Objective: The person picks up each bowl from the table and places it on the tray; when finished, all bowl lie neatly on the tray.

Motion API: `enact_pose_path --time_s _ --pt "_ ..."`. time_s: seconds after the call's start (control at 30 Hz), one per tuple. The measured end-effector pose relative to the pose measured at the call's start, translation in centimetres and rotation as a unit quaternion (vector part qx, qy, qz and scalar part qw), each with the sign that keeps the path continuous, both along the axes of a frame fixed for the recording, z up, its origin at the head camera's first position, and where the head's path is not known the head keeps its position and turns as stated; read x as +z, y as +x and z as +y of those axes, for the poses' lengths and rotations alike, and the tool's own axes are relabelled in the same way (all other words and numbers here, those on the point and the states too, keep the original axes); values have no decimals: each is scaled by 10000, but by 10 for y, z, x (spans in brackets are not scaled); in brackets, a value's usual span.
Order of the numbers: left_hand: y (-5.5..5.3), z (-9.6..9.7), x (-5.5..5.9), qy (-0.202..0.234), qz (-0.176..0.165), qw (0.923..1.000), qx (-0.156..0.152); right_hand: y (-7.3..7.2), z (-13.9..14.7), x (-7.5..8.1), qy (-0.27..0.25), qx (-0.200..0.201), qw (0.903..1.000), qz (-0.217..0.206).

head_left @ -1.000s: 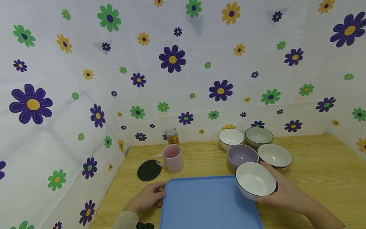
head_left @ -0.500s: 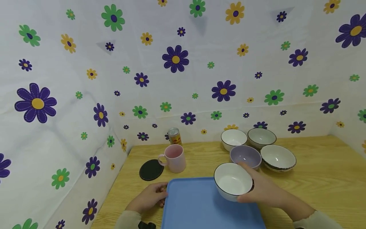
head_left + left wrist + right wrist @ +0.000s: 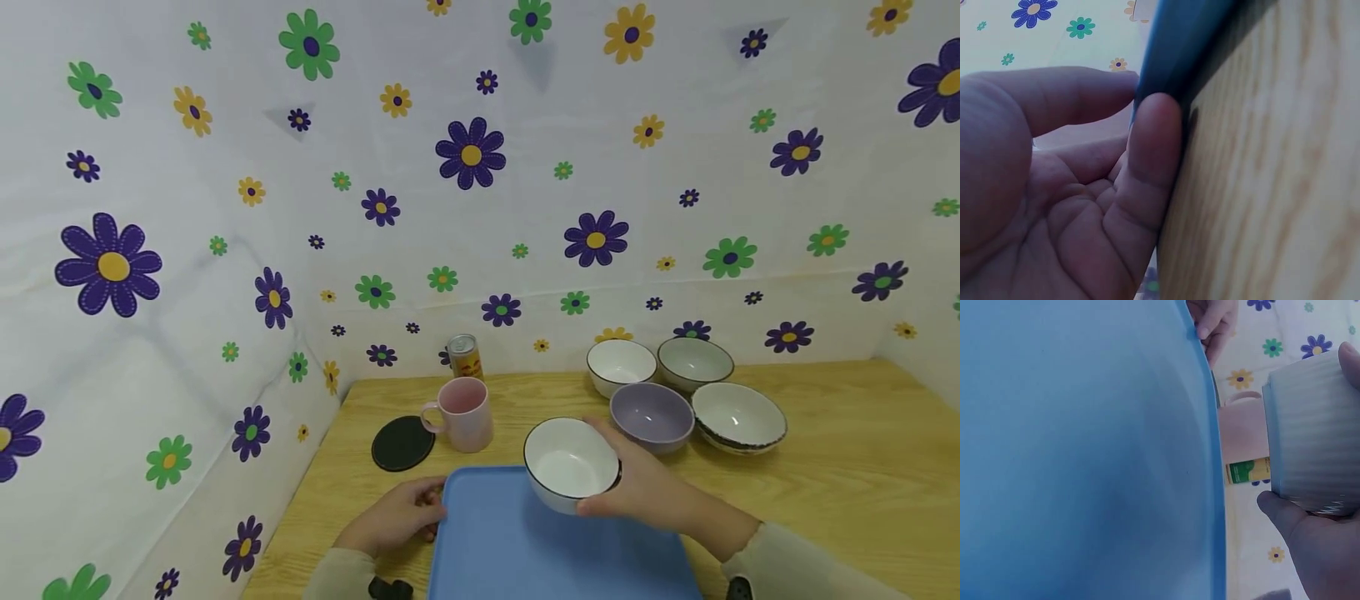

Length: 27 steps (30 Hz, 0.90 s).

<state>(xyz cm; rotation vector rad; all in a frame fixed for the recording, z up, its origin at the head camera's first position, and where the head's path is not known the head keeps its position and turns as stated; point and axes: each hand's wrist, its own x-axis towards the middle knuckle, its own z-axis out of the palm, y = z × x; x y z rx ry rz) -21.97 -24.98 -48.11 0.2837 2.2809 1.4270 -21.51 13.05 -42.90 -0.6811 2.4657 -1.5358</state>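
Note:
My right hand (image 3: 637,483) grips a white bowl (image 3: 566,467) with a thin dark rim, thumb on the near side and fingers on the far side. The bowl is held above the far part of a blue tray (image 3: 525,554), tilted slightly toward me. Its ribbed outer wall (image 3: 1313,434) shows in the right wrist view. At the tray's left edge, my left hand (image 3: 397,512) pinches the rim. In the left wrist view, the thumb and a bent finger of the left hand (image 3: 1079,181) meet at the blue tray edge (image 3: 1175,50), low against the wooden table.
Behind the tray stand a pink mug (image 3: 467,421), a can (image 3: 465,357) and a black round coaster (image 3: 402,443). To the right are a purple bowl (image 3: 651,417), a white bowl (image 3: 621,365), a grey-green bowl (image 3: 695,362) and stacked white bowls (image 3: 738,415). A flowered cloth (image 3: 420,233) hangs behind.
My right hand has carried the white bowl leftward over the tray, from its right corner toward the middle of the far edge. The left hand stays at the tray rim.

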Motion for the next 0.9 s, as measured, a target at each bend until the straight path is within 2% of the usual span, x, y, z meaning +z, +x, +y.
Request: enact_pose_path --time_s 0.53,0.9 --pt "-1 3 2 2 -73 10000 62 -15 -52 -18 -84 315 9976 -618" --pt "0 2 3 -179 -90 9998 56 -29 -83 -27 -147 340 9966 -742"
